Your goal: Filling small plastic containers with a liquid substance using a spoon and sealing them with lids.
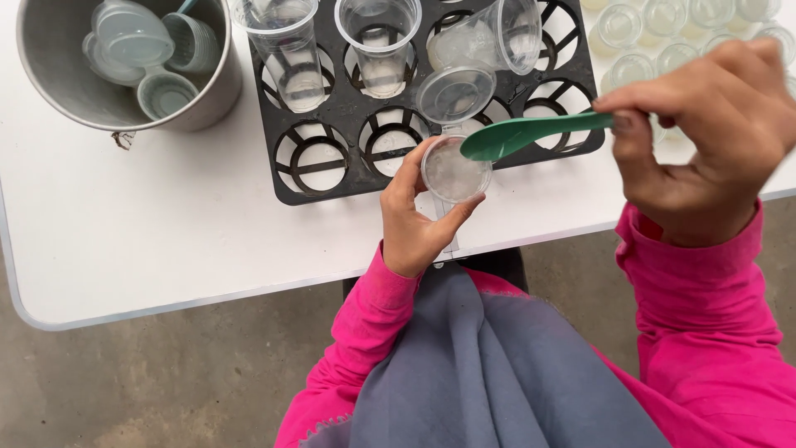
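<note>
My left hand (412,217) grips a small clear plastic cup (453,172) upright, just in front of the black cup tray (332,192). My right hand (713,137) pinches the handle of a green plastic spoon (531,133), whose bowl hovers at the cup's right rim. Whether the spoon carries anything I cannot tell. The tray holds two upright clear cups (286,46) (380,41), one tilted clear cup (489,37) and a small clear tub (454,93) right behind the held cup.
A metal bucket (217,91) at the back left holds several clear lids and small tubs. Several small clear cups (655,37) stand at the back right. The white table's front edge (207,294) runs close to my body; grey cloth covers my lap.
</note>
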